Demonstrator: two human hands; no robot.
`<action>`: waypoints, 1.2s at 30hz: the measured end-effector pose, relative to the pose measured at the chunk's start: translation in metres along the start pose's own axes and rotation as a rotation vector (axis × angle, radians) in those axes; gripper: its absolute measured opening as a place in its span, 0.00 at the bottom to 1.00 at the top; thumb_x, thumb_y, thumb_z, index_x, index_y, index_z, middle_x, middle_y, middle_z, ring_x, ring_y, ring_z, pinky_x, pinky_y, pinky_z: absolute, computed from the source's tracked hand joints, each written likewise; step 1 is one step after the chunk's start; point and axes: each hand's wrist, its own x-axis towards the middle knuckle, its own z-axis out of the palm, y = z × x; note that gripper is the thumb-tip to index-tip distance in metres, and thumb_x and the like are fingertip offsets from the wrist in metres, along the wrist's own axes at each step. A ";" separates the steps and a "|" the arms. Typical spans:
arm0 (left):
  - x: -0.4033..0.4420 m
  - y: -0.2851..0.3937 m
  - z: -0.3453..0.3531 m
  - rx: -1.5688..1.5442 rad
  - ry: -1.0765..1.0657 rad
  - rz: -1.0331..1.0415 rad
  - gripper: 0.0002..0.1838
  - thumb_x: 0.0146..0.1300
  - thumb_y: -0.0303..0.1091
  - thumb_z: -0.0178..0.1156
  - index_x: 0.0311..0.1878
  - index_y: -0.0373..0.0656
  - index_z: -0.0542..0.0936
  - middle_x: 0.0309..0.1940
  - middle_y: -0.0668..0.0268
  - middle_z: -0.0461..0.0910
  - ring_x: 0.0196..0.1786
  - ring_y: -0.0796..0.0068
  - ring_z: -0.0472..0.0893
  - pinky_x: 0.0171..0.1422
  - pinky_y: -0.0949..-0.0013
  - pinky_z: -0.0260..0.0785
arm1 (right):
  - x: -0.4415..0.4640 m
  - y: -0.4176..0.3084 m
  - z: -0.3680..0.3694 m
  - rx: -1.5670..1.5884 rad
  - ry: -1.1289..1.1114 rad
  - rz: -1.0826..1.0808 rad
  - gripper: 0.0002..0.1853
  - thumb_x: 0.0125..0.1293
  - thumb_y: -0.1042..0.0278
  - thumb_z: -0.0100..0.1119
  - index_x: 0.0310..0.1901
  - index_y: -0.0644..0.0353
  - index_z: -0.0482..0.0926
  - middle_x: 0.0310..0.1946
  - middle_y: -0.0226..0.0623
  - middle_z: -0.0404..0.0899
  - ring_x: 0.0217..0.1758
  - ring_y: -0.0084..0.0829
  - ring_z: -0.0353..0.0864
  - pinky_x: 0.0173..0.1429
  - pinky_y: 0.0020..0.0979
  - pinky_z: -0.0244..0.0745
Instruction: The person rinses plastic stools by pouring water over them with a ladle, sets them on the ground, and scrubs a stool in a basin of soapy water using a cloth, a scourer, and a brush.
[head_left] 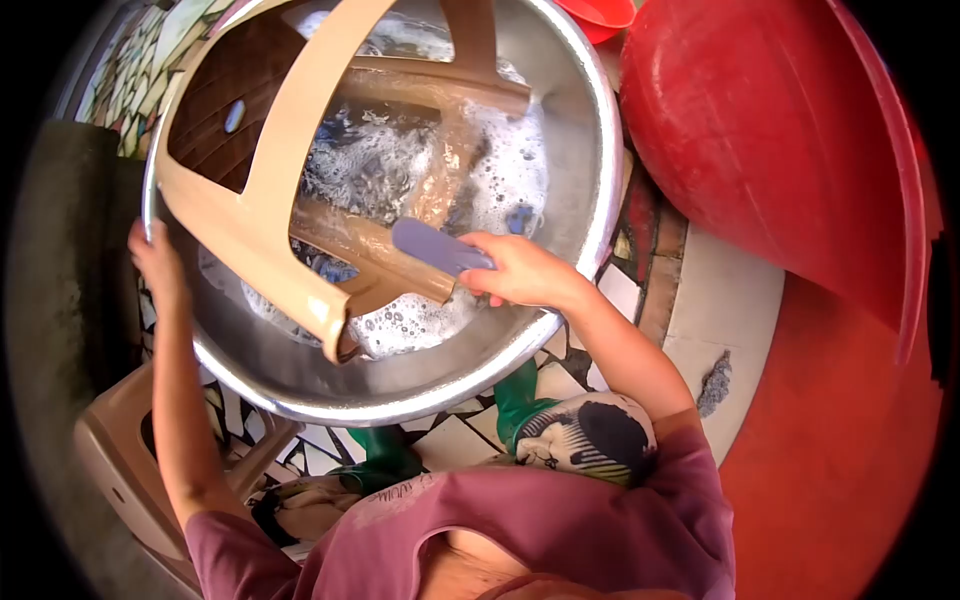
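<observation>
A tan plastic chair [275,165] lies tilted in a large round metal basin [590,160] of soapy water [385,160]. My right hand [515,270] is closed round one end of a blue-grey brush [430,247], whose far end lies over a chair leg near the basin's front right. At the left rim, my left hand [158,260] is by the chair's edge, with its fingers partly hidden; whether it grips the chair or the rim is unclear.
A big red tub [770,130] leans at the right, above a red floor [810,460]. Another brown plastic chair [120,430] stands at the lower left. Green boots [385,455] are below the basin on mosaic tiles. A red bowl [603,12] shows at the top.
</observation>
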 end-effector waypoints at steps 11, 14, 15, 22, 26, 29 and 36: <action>-0.244 0.156 0.056 -0.842 -1.351 -0.252 0.34 0.51 0.40 0.74 0.60 0.40 0.73 0.46 0.59 0.81 0.49 0.67 0.80 0.57 0.64 0.71 | 0.021 -0.008 -0.004 -0.003 0.154 -0.052 0.29 0.64 0.64 0.60 0.65 0.64 0.67 0.34 0.45 0.83 0.28 0.32 0.82 0.35 0.33 0.78; -0.237 0.191 0.047 -1.357 -1.479 -1.188 0.34 0.53 0.48 0.73 0.59 0.40 0.74 0.49 0.60 0.79 0.56 0.63 0.75 0.65 0.61 0.62 | 0.025 0.002 0.001 0.099 0.136 -0.027 0.31 0.64 0.65 0.60 0.67 0.62 0.64 0.30 0.37 0.80 0.21 0.22 0.76 0.27 0.27 0.74; -0.247 0.200 0.053 -1.595 -1.325 -1.114 0.31 0.59 0.54 0.68 0.56 0.42 0.75 0.48 0.63 0.79 0.54 0.66 0.75 0.65 0.59 0.62 | 0.026 0.004 0.002 0.105 0.123 -0.001 0.32 0.65 0.65 0.59 0.69 0.62 0.63 0.30 0.37 0.80 0.21 0.22 0.76 0.27 0.27 0.74; -0.224 0.257 0.016 -1.673 -0.484 -1.324 0.42 0.67 0.67 0.47 0.72 0.42 0.59 0.67 0.57 0.67 0.68 0.58 0.68 0.73 0.55 0.58 | 0.021 0.012 0.000 0.141 0.188 -0.039 0.37 0.65 0.64 0.58 0.75 0.48 0.55 0.33 0.42 0.82 0.27 0.30 0.81 0.31 0.32 0.77; -0.214 0.233 -0.011 -1.553 -0.471 -1.286 0.47 0.63 0.75 0.42 0.69 0.41 0.61 0.60 0.55 0.71 0.56 0.55 0.77 0.59 0.53 0.72 | 0.037 0.022 0.005 -0.342 0.376 -0.248 0.35 0.66 0.59 0.56 0.74 0.38 0.57 0.40 0.53 0.82 0.41 0.53 0.83 0.50 0.45 0.75; -0.212 0.234 -0.012 -1.567 -0.517 -1.290 0.48 0.61 0.77 0.42 0.65 0.41 0.64 0.51 0.56 0.74 0.40 0.57 0.82 0.44 0.55 0.78 | 0.037 -0.009 0.008 -0.618 0.151 -0.172 0.33 0.68 0.60 0.55 0.73 0.37 0.58 0.39 0.56 0.81 0.40 0.53 0.82 0.50 0.44 0.75; -0.221 0.236 0.015 -1.703 -0.449 -1.259 0.46 0.62 0.76 0.43 0.63 0.40 0.66 0.53 0.58 0.76 0.46 0.58 0.81 0.46 0.56 0.78 | 0.057 -0.017 0.064 -0.716 -0.105 -0.131 0.27 0.70 0.54 0.48 0.70 0.37 0.64 0.42 0.51 0.82 0.44 0.52 0.82 0.52 0.46 0.75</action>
